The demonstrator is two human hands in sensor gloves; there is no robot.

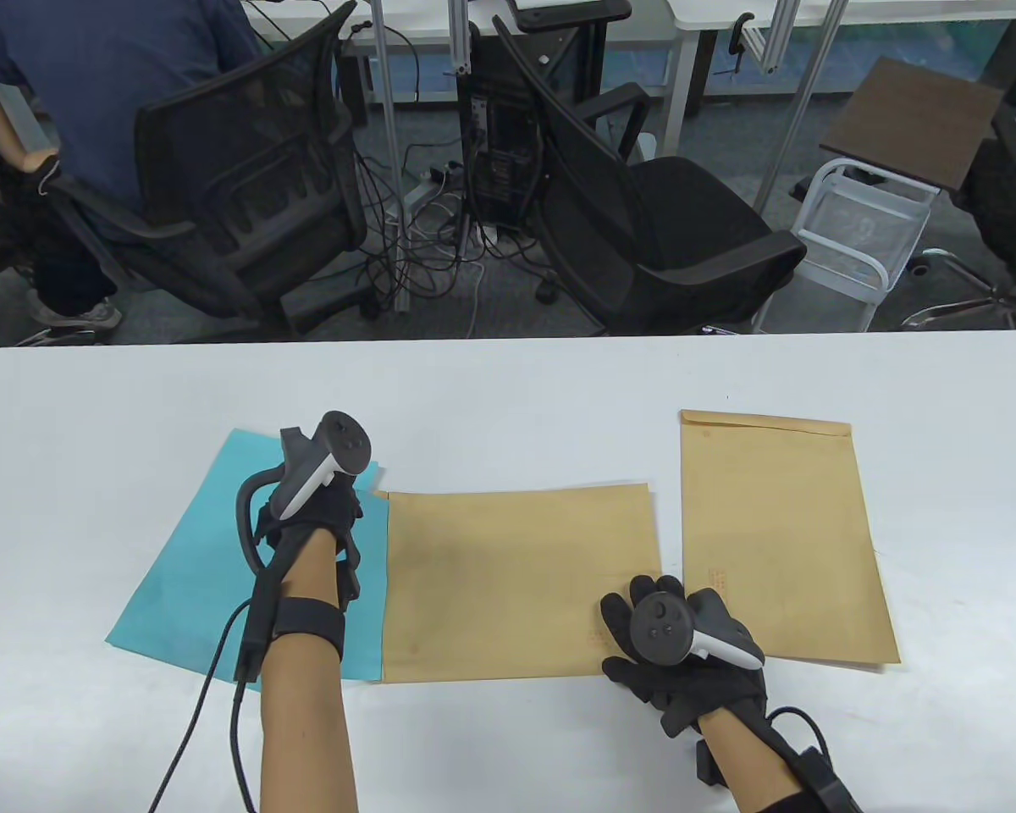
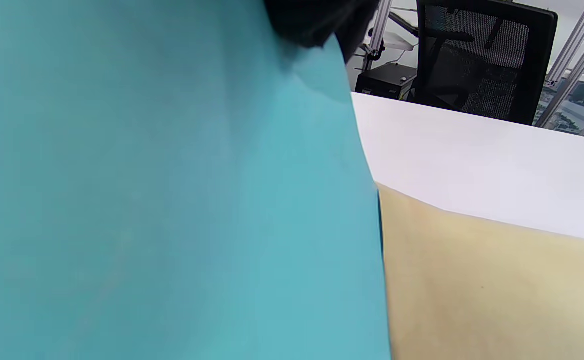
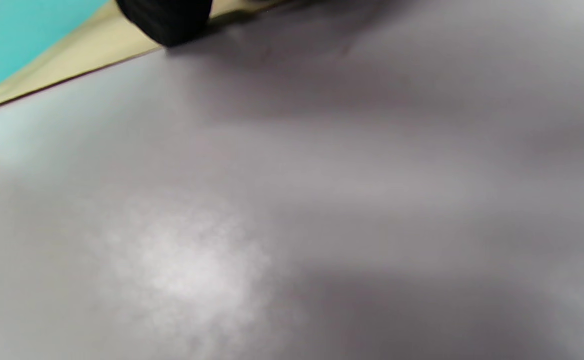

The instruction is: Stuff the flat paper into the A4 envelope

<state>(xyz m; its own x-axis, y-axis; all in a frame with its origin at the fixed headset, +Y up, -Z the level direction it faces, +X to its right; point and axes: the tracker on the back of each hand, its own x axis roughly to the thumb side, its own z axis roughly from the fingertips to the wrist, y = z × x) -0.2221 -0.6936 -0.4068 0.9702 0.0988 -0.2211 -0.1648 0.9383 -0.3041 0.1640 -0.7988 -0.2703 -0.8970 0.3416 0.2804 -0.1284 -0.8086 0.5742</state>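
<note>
White bench, two gloved hands in from the near edge

Teal paper lies flat at left, skewed, its right edge running under the mouth of a tan envelope that lies lengthwise across the middle of the bench. In the left wrist view the paper fills most of the picture and meets the envelope along a straight seam; how far the sheet has gone inside cannot be told

Left hand sits over the paper's right part, just beside the envelope's left end, tracker on top. Fingers are hidden beneath tracker and glove; whether they pinch the sheet or only rest on it cannot be told

Right hand is at the envelope's near right corner, fingers spread and lying on it, pressing flat rather than curled round anything. Right wrist view is blurred: mostly bench, a dark fingertip at the top edge

Second envelope, same tan, lies upright at right, apart from the first, flap end away from the person, untouched

Beyond the bench: black office chairs, and a seated person far left
</note>
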